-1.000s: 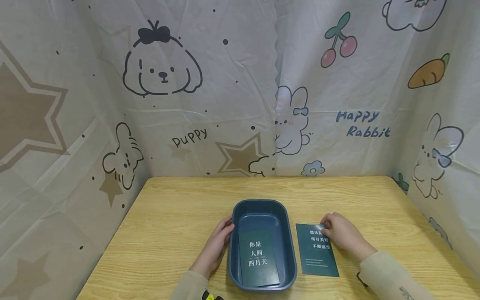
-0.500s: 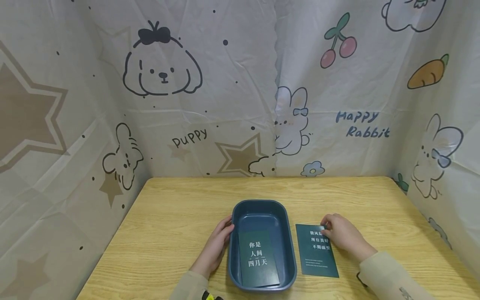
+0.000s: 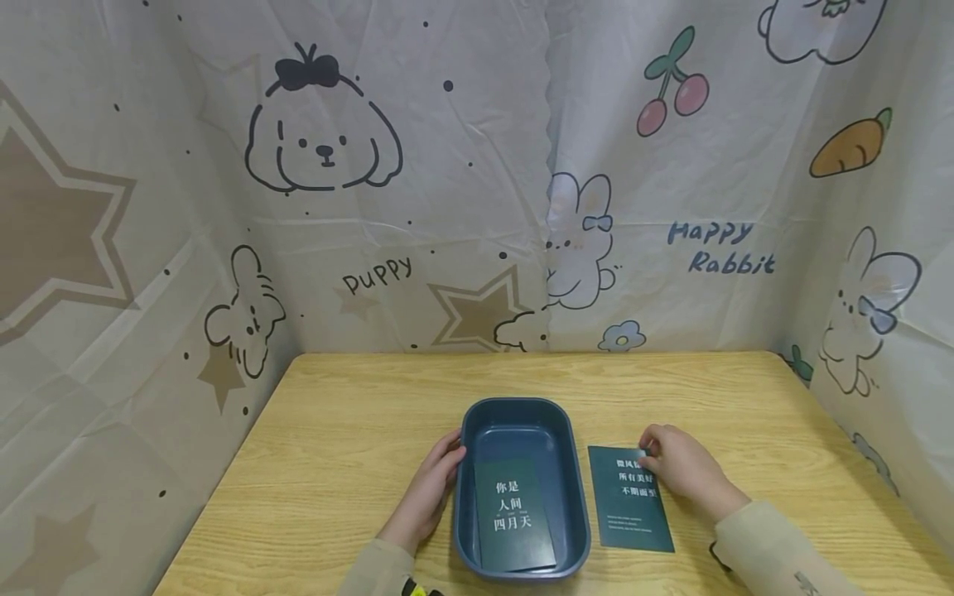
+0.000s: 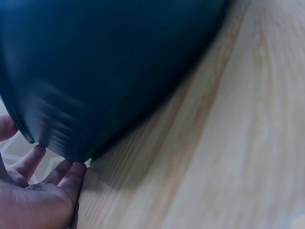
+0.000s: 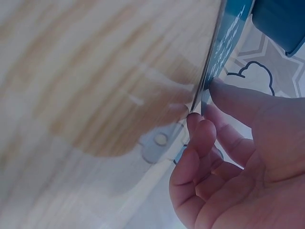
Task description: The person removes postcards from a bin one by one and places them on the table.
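Pinched only near its far right corner by the right hand (image 3: 684, 465), the card (image 3: 629, 509) beside the blue tray (image 3: 522, 443) could bend or slip; the left hand (image 3: 428, 490) touches the tray's side with extended fingers.

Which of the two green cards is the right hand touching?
The card outside the blue tray, on its right: the right hand pinches its far corner. The other card lies inside the tray.

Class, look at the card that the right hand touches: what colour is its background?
Dark green, behind white lettering; the card shows best in the head view.
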A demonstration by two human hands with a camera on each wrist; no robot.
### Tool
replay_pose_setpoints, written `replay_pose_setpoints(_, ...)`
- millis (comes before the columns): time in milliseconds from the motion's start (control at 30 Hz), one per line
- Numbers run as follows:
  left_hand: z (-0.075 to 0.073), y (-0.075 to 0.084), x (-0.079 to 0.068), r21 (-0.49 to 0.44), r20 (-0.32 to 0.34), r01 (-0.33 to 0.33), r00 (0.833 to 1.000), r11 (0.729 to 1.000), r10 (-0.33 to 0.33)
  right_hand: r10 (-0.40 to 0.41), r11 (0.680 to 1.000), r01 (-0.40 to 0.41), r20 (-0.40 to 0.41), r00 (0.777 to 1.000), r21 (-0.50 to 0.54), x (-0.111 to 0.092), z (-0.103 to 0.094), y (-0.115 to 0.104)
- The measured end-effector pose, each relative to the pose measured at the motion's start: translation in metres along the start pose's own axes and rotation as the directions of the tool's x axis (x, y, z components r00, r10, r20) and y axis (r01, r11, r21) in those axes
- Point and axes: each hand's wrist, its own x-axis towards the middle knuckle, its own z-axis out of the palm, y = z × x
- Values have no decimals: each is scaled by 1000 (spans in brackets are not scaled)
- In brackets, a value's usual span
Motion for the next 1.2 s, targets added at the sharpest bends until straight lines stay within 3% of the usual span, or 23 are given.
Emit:
replay_pose_setpoints(700, 0, 2, 0, 1, -5, -3, 1000, 1000, 3, -22, 999, 22, -35, 999, -23, 0, 0, -2)
replay_pose_setpoints(1000, -1, 1, 1, -13, 3, 9, 1000, 1000, -9, -57, 998, 55, -65, 996, -36, -1, 1, -13)
replay_pose_setpoints(1200, -1, -1, 2, -12, 6, 14, 1000, 1000, -14, -109, 994, 106, -140, 984, -29, 1, -1, -30)
